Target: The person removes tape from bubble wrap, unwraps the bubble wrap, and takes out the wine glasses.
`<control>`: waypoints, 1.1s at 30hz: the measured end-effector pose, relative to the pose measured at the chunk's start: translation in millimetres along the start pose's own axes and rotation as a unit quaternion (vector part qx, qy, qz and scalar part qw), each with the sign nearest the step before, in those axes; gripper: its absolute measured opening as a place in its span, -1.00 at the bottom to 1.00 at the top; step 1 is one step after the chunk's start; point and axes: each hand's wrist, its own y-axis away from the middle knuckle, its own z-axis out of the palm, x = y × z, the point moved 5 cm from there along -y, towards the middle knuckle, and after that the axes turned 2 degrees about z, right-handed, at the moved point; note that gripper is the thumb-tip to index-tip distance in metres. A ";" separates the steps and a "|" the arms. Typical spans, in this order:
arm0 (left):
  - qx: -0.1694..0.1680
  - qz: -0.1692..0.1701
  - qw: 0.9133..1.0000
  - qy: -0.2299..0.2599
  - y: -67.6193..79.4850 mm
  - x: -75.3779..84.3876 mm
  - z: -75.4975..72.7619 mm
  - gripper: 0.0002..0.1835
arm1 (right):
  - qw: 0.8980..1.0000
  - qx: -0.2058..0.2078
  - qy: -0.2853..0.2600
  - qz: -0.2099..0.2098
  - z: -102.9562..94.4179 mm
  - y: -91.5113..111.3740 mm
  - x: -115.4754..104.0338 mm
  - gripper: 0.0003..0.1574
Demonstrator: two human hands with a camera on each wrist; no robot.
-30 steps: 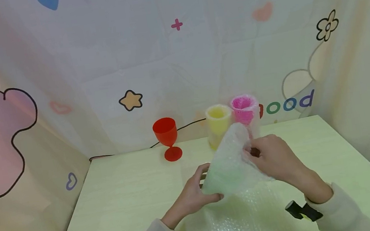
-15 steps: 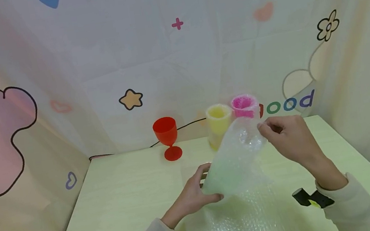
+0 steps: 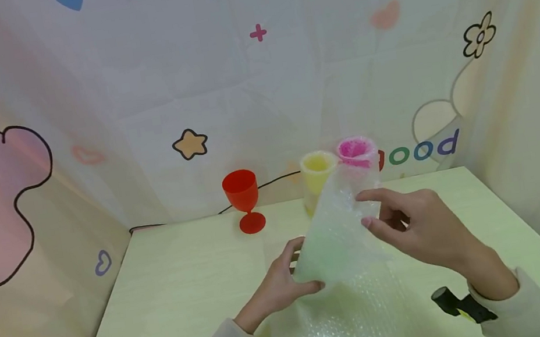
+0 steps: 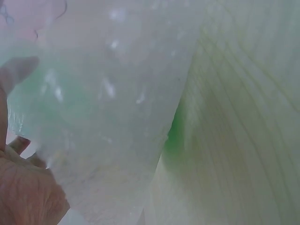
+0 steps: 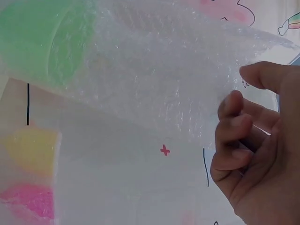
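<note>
In the head view, my left hand [image 3: 282,284] grips a green cup [image 5: 47,44] rolled in bubble wrap [image 3: 344,221], thumb in front and fingers curling behind. The cup shows as a pale green tint through the layers, and the wrap's loose upper end rises past it toward the back right. My right hand [image 3: 423,229] is just right of this loose end, thumb and forefinger apart, the other fingers loosely curled. From the right wrist view, nothing is between those fingers [image 5: 234,129]. In the left wrist view the wrap hides most of the cup.
At the table's back stand a red goblet [image 3: 242,193], a yellow cup [image 3: 321,184] and a pink cup [image 3: 357,154], the latter two in bubble wrap. A flat part of the wrap lies at the front of the table [image 3: 174,301]. A printed curtain hangs close behind.
My right hand moved up and right with the wrap's edge pinched, then let go and came back down a little with fingers apart. The left hand kept its grip in place.
</note>
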 end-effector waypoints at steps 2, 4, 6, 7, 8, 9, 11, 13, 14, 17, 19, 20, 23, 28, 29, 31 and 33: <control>0.003 0.000 1.000 -0.002 -0.5 -0.2 -0.3 -0.15 | 0.999 -0.034 0.013 -0.010 4.6 0.4 -2.6 -0.53; 0.004 0.000 1.000 -0.001 -0.8 -0.7 -0.4 -0.14 | 0.999 -0.047 0.022 -0.013 6.8 0.6 -3.2 -0.54; 0.004 0.001 1.000 0.001 -1.0 -1.5 -0.2 -0.14 | 0.998 -0.047 0.027 -0.015 7.3 0.7 -3.4 -0.59; 0.004 0.001 1.000 0.002 -0.8 -1.9 -0.3 -0.14 | 0.999 -0.044 0.028 -0.017 6.9 0.8 -3.4 -0.62; 0.004 0.001 1.000 0.003 -0.7 -2.4 -0.4 -0.14 | 0.999 -0.040 0.030 -0.021 6.3 0.9 -3.5 -0.64; 0.004 0.000 1.000 0.004 -0.4 -2.8 -0.6 -0.14 | 0.999 -0.035 0.030 -0.024 5.3 1.1 -3.6 -0.65; 0.006 -0.001 1.000 0.004 -0.2 -3.8 -1.0 -0.15 | 0.999 -0.025 0.031 -0.028 2.8 1.7 -3.5 -0.66; 0.009 -0.002 1.000 0.003 0.1 -4.3 -1.5 -0.15 | 0.999 -0.013 0.032 -0.032 -0.2 2.6 -2.6 -0.67; 0.009 -0.002 1.000 0.002 0.1 -4.5 -1.7 -0.15 | 0.999 -0.008 0.031 -0.034 -1.7 3.2 -2.1 -0.68; 0.011 0.001 1.000 0.000 -0.3 -4.9 -2.0 -0.15 | 0.999 0.004 0.028 -0.036 -5.8 5.8 0.6 -0.69; 0.012 0.005 1.000 -0.001 -0.5 -5.1 -2.0 -0.15 | 0.999 0.008 0.024 -0.036 -7.6 7.6 2.6 -0.68; 0.013 0.006 1.000 -0.001 -0.6 -5.2 -2.0 -0.15 | 0.999 0.009 0.019 -0.035 -8.3 8.4 3.3 -0.67; 0.014 0.009 1.000 -0.002 -0.9 -4.6 -2.0 -0.15 | 0.999 0.014 0.012 -0.033 -9.2 10.3 4.5 -0.64; 0.011 0.004 1.000 0.001 -3.5 0.9 -1.1 -0.16 | 0.999 0.038 -0.007 -0.023 -10.6 11.4 5.1 -0.54; 0.010 0.004 1.000 0.003 -4.0 2.8 -1.1 -0.17 | 0.999 0.047 -0.013 -0.021 -11.3 11.1 4.9 -0.51; 0.007 0.004 1.000 0.008 -4.7 6.7 -1.1 -0.17 | 0.998 0.062 -0.023 -0.016 -12.7 10.4 4.6 -0.45; 0.004 0.003 1.000 0.018 -4.7 10.3 -1.3 -0.18 | 0.997 0.073 -0.029 -0.009 -13.6 10.0 4.4 -0.42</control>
